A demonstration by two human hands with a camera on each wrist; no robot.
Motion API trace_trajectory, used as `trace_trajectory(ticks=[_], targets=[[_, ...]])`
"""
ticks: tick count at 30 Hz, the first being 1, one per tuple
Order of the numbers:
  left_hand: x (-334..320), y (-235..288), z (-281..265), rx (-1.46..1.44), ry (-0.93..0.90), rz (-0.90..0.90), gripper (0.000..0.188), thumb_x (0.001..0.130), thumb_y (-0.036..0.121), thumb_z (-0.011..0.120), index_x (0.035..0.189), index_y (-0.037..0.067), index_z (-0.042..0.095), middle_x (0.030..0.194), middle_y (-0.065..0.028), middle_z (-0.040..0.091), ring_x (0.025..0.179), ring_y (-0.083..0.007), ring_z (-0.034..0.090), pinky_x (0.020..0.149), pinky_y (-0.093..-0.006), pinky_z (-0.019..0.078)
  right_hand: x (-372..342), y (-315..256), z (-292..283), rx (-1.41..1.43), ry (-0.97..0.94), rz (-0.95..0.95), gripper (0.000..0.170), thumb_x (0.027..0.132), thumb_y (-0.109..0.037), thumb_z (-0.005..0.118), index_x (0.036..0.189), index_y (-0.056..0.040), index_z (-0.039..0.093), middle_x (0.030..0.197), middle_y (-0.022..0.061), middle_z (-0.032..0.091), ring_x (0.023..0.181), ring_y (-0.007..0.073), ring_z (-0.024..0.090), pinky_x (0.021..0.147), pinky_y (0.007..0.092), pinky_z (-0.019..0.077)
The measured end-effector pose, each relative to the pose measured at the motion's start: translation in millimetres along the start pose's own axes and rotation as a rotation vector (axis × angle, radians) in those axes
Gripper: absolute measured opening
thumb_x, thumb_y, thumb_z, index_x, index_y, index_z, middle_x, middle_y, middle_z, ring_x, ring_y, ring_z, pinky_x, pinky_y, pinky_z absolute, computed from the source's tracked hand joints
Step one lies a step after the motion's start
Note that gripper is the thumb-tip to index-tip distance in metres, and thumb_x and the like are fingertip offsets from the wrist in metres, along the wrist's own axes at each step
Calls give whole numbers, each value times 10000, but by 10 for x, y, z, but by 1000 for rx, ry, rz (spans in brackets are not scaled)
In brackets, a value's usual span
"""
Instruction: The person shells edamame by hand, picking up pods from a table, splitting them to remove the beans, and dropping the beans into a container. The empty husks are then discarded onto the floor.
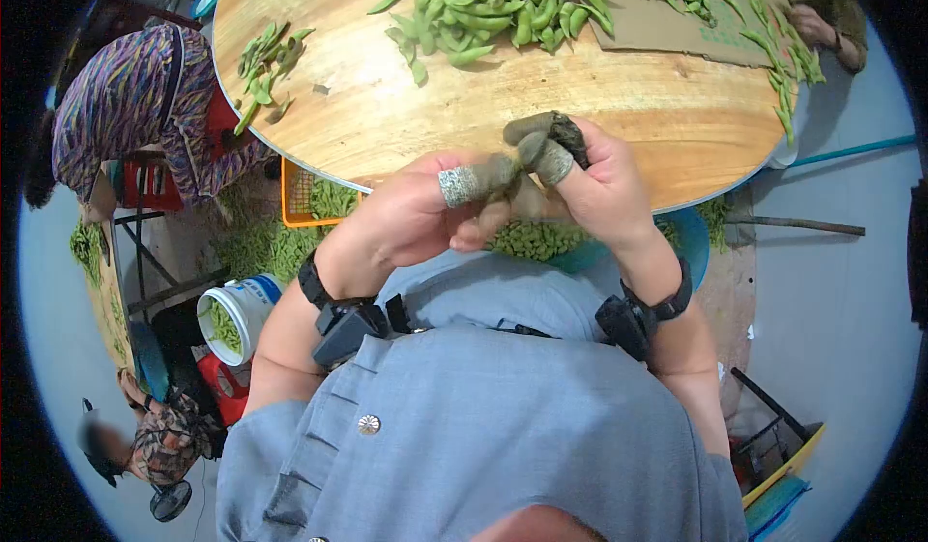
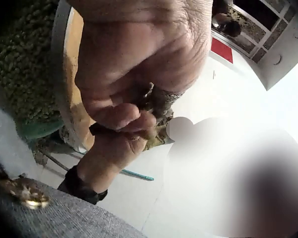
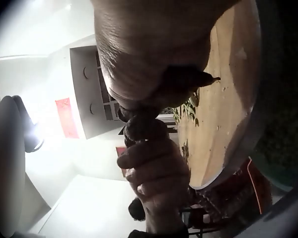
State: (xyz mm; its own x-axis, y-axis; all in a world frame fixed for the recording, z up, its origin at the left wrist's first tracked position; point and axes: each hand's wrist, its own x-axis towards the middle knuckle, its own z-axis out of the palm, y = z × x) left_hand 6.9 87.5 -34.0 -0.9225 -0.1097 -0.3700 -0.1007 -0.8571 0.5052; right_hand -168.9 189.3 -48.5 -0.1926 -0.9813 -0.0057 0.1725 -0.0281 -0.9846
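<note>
Both hands meet in front of the chest, at the near edge of the round wooden table (image 1: 387,117). The left hand (image 1: 411,204) curls its fingers, its thumb wearing a worn grey wrapping (image 1: 462,184). In the left wrist view a small greenish bit of bean pod (image 2: 150,91) shows between that thumb and fingers. The right hand (image 1: 614,189) has dark, stained coverings on its thumb and fingers and bends them toward the left fingertips. A dark bean pod (image 3: 191,78) with a pointed tip sticks out from under the right hand in the right wrist view. The fingertips hide most of what lies between them.
Green bean pods (image 1: 493,5) are heaped across the table, some on flattened cardboard (image 1: 677,29). Shelled beans (image 1: 536,240) fill a container below the hands. A white bucket (image 1: 240,315) and orange crate (image 1: 288,199) stand left. Other people work at left and upper right.
</note>
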Motion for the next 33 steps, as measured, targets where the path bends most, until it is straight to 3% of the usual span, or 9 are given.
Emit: trace_trajectory(ticks=[7, 14, 17, 19, 23, 25, 27, 31, 33], targets=[[-3, -2, 55, 682, 411, 204, 146, 894, 129, 599, 958, 14, 663, 773, -27, 626, 623, -63, 522, 529, -209, 407, -246, -253, 41, -86, -48, 293, 368, 839, -50, 417, 1189, -2, 517, 771, 19, 555, 527, 77, 491, 481, 227, 416], [70, -168, -90, 930, 337, 437, 175, 840, 89, 640, 992, 2, 642, 806, -54, 658, 772, -107, 606, 691, -282, 495, -216, -151, 4, -165, -90, 261, 425, 779, -14, 420, 1193, 9, 515, 825, 21, 566, 574, 78, 507, 495, 241, 426], [2, -116, -8, 1220, 377, 400, 191, 873, 121, 638, 1005, -17, 628, 858, -43, 666, 809, -108, 617, 705, -288, 508, -218, -143, 16, -112, -90, 241, 450, 791, -22, 418, 1234, -25, 498, 844, 7, 571, 591, 59, 495, 480, 221, 404], [-2, -122, -7, 1737, 316, 641, 201, 869, 136, 641, 967, -36, 609, 787, -35, 640, 733, -140, 612, 652, -314, 499, -229, -180, 26, -26, -93, 391, 418, 905, -45, 414, 1320, -83, 443, 815, -4, 536, 502, 15, 394, 424, 164, 316], [-12, -141, -44, 1712, 265, 739, 192, 801, 65, 663, 987, 23, 635, 761, -94, 635, 649, -125, 597, 575, -311, 475, -193, -129, -7, 48, -141, 468, 413, 921, -70, 421, 1332, -111, 441, 807, -2, 532, 487, 12, 374, 408, 162, 306], [-82, -99, -44, 658, 232, 173, 157, 837, 84, 656, 981, 24, 644, 773, -40, 643, 640, -115, 600, 553, -265, 464, -221, -170, -55, 469, -230, 591, 463, 857, -16, 359, 1301, -105, 454, 791, -7, 533, 494, 38, 395, 402, 169, 338], [-84, -111, -85, 402, 165, 100, 158, 866, 125, 656, 984, 19, 650, 797, -6, 639, 648, -93, 595, 541, -219, 445, -251, -158, -54, 566, -243, 593, 450, 862, -8, 353, 1288, -103, 460, 791, -4, 532, 493, 37, 400, 391, 170, 335], [-6, -155, 6, 652, 246, 206, 166, 846, 137, 663, 970, 30, 639, 747, -41, 642, 618, -153, 611, 538, -272, 469, -262, -236, 52, 297, -92, 578, 406, 869, -19, 384, 1260, -86, 469, 792, 3, 531, 496, 43, 429, 379, 188, 370], [-7, -132, 69, 1689, 335, 648, 137, 774, 103, 692, 838, 15, 609, 660, -105, 587, 582, -237, 586, 529, -326, 459, -307, -195, 90, 193, -89, 512, 400, 869, -30, 400, 1261, -78, 467, 797, 6, 534, 500, 48, 444, 386, 195, 390]])
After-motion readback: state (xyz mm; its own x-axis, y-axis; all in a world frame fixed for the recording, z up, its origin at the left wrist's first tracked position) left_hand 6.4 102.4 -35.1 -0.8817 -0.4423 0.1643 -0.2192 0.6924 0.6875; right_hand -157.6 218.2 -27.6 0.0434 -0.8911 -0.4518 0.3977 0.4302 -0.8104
